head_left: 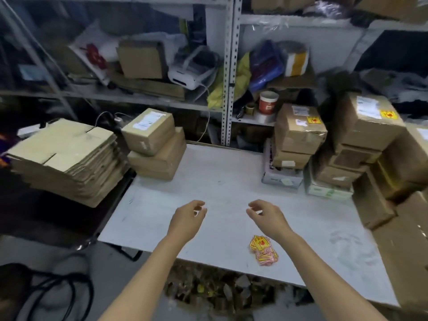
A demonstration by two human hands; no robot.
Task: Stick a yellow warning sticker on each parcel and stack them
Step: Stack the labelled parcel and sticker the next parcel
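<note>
Stickers [262, 250]: loose yellow pile with red marks, print unreadable, near the bench [220, 177] front edge, just beside the right wrist. Two brown parcels back left [148, 130], top one with only a white label. Right stacks [300, 128] carry white labels plus yellow stickers. Left hand [187, 218] and right hand [268, 216] hover loosely curled, holding nothing.

Both bare forearms are reaching forward, left hand [188, 220] and right hand [268, 216] hovering, fingers loosely curled, holding nothing.
</note>
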